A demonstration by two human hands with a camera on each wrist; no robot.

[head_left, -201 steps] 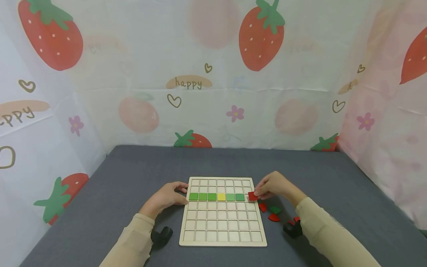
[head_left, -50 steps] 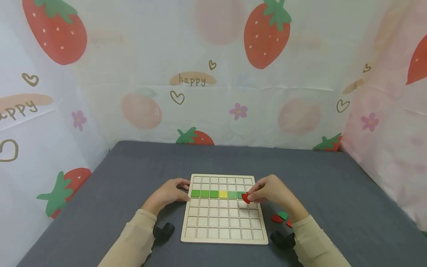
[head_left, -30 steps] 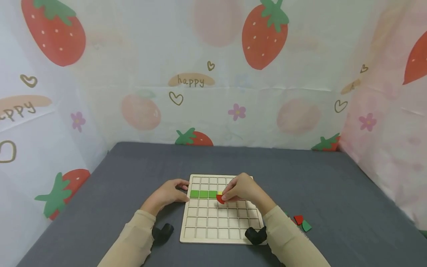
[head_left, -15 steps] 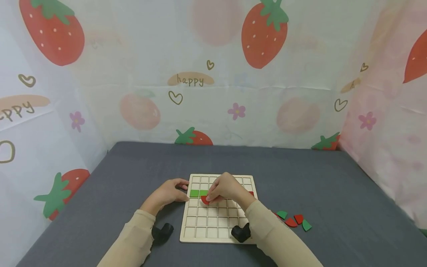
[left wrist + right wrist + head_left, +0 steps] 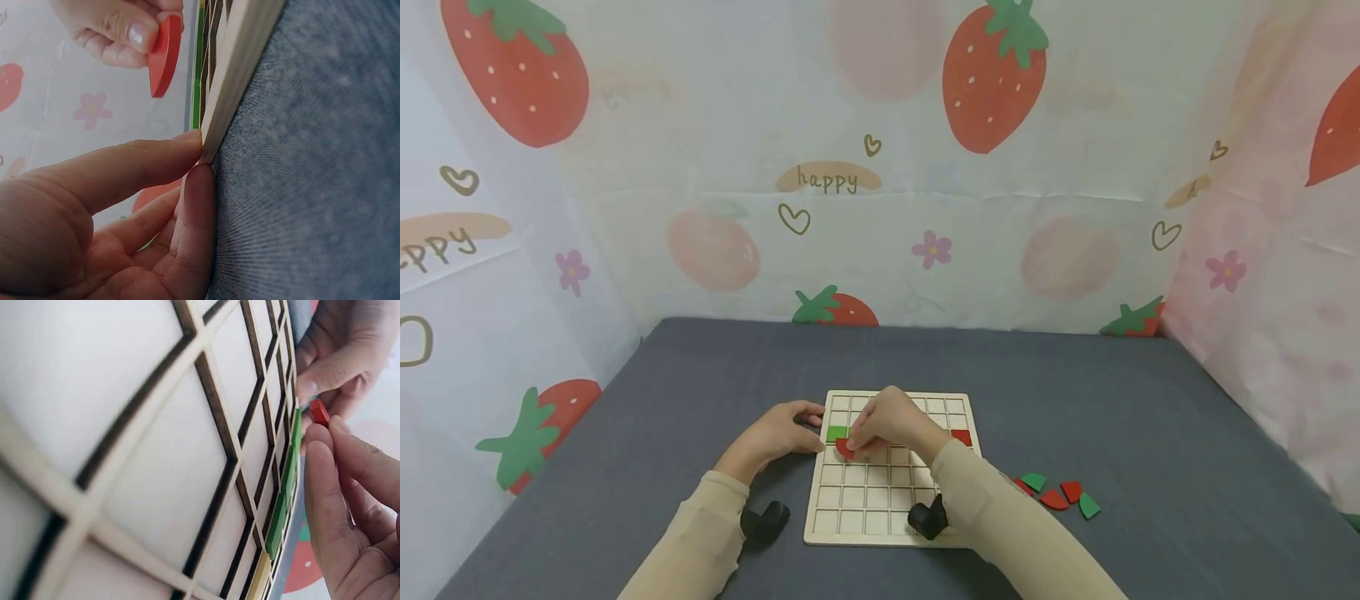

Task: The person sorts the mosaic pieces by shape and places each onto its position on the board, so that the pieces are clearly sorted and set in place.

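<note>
Grey woven cloth covers the tabletop (image 5: pixel 760 367), beneath a pale wooden grid board (image 5: pixel 853 499). Thumb and fingers of the right hand (image 5: pixel 891 418) pinch a flat red piece (image 5: pixel 165 59), rounded along one side, held just above the board near its left edge; the left hand (image 5: pixel 773 435) touches that edge, fingers uncurled, beside green squares (image 5: pixel 275 522)

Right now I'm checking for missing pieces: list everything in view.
Strawberry-print curtain: 1, white, behind
Tablecloth: 1, grey, beneath
Grid board: 1, tan, on tablecloth
Green tiles: 3+, one board row
Yellow tile: 1, same row
Red tile: 1, row's right end
Held piece: 1, red, above board
Loose pieces: 3 red, 2 green, beside board
Wrist cameras: 2, black, worn
Sleeves: 2, beige, forearms
Left hand: 1, board's left edge
Right hand: 1, gripping held piece
</note>
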